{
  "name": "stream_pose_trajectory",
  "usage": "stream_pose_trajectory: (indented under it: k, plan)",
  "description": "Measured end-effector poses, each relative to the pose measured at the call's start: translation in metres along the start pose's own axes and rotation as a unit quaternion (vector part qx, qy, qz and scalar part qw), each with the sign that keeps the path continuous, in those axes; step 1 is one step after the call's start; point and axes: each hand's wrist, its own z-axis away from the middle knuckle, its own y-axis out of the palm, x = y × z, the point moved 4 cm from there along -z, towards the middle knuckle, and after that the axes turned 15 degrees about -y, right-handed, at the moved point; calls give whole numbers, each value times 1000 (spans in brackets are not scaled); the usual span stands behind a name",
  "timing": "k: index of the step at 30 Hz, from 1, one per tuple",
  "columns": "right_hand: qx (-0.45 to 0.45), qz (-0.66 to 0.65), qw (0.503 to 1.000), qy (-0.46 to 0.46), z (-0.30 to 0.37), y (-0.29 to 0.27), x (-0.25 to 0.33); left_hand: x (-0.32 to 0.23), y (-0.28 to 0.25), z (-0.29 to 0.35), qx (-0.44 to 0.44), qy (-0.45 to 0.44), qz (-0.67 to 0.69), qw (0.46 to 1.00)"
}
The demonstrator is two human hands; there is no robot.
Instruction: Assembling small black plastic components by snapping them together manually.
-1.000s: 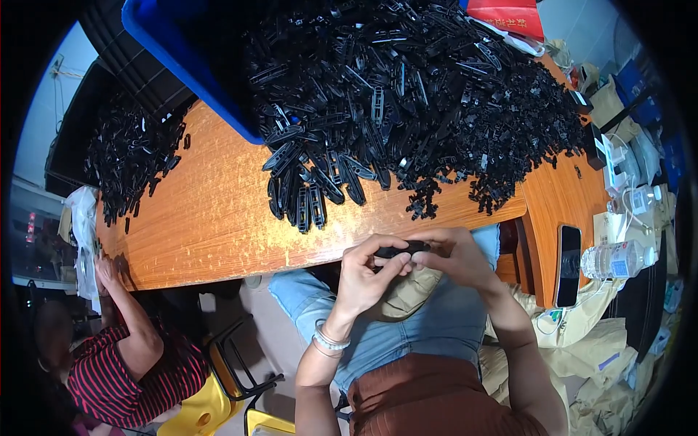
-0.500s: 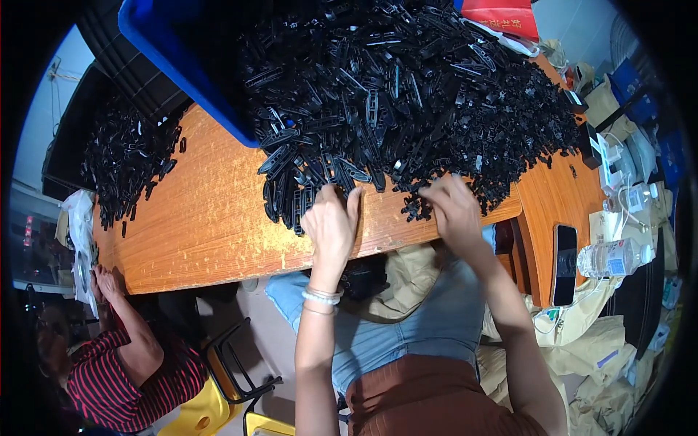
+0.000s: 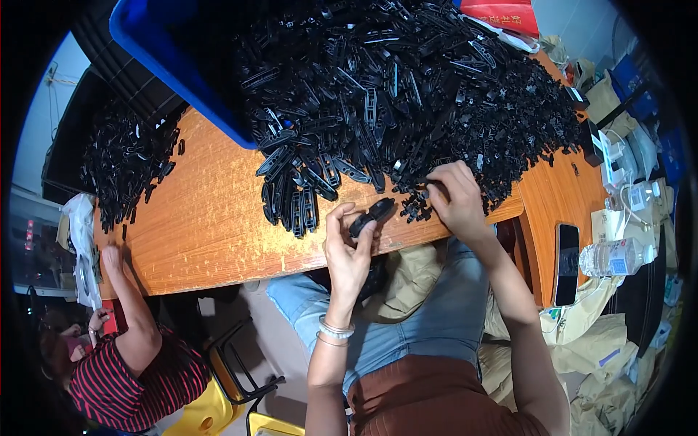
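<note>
My left hand [image 3: 345, 251] grips a long, narrow black plastic part [image 3: 374, 216] between thumb and fingers, just above the front of the wooden table [image 3: 211, 225]. Several more long black slotted parts [image 3: 298, 200] lie a little beyond it, at the near edge of a big heap. My right hand [image 3: 459, 202] is at the near edge of a pile of small black pieces [image 3: 523, 116]. Its thumb and fingers are bent together at the tips, and whatever they hold is too small to make out.
A blue bin [image 3: 182, 76] leans over the table at the upper left, near another pile of black parts [image 3: 131, 152]. A phone [image 3: 566, 265] and a plastic bottle [image 3: 616, 259] are at the right. A person in a striped shirt [image 3: 138, 381] is at the lower left.
My left hand has come back from the heap toward me and right, now with a long black part in it. My right hand stays by the small pieces, its fingers slightly shifted.
</note>
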Motion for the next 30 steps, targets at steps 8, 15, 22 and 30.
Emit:
stream_pose_trajectory:
  k: [8,15,22,30]
  plan:
    - [-151,-271,935,173,12,-4,63,4,20,30,48,50,-39,997]
    - [-66,-327,939,89,4,-16,68,0,10,33,150,-72,136,977]
    - [-28,-224,974,-16,5,-27,72,-5,10,34,167,-100,88,977]
    - [89,-439,852,270,31,-4,62,-3,4,36,145,-44,38,988]
